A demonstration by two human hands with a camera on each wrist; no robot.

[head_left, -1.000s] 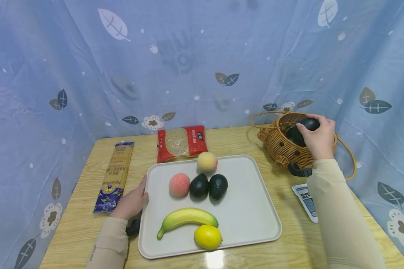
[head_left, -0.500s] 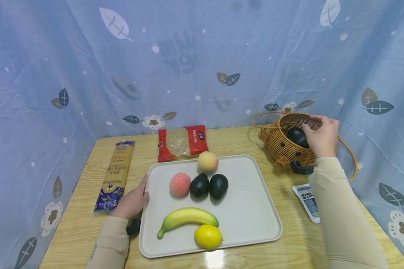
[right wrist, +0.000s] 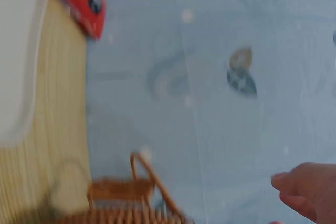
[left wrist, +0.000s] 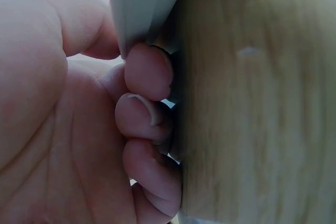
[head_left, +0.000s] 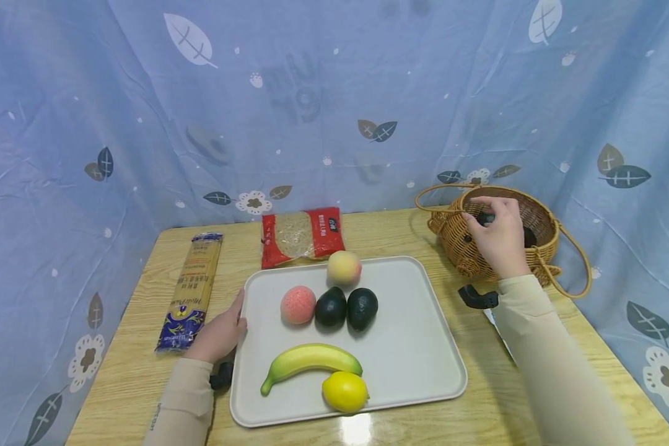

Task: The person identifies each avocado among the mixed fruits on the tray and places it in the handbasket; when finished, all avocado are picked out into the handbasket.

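My left hand (head_left: 218,331) holds the left rim of a pale tray (head_left: 412,347). In the left wrist view its thumb lies at the tray's edge with curled fingertips (left wrist: 148,72) under it, close over the wood. On the tray lie a pink peach (head_left: 298,305), a yellow peach (head_left: 344,268), two dark avocados (head_left: 331,308), a banana (head_left: 311,360) and a lemon (head_left: 345,392). Over the front of a pig-faced wicker basket (head_left: 451,244), my right hand (head_left: 500,232) is bent loosely with nothing in its fingers. Dark avocados (head_left: 529,237) show inside the basket, partly hidden by that hand.
Behind the tray lies a red bag of dry food (head_left: 301,236). A long packet of noodles (head_left: 191,291) lies left of it. Beneath the right sleeve, a white packet (head_left: 498,331) is mostly covered. Blue curtain (head_left: 323,93) encloses the table's back and sides.
The right hand lowered a dark avocado into the basket and let it go, then moved left across the opening. My left hand and the tray stayed put.
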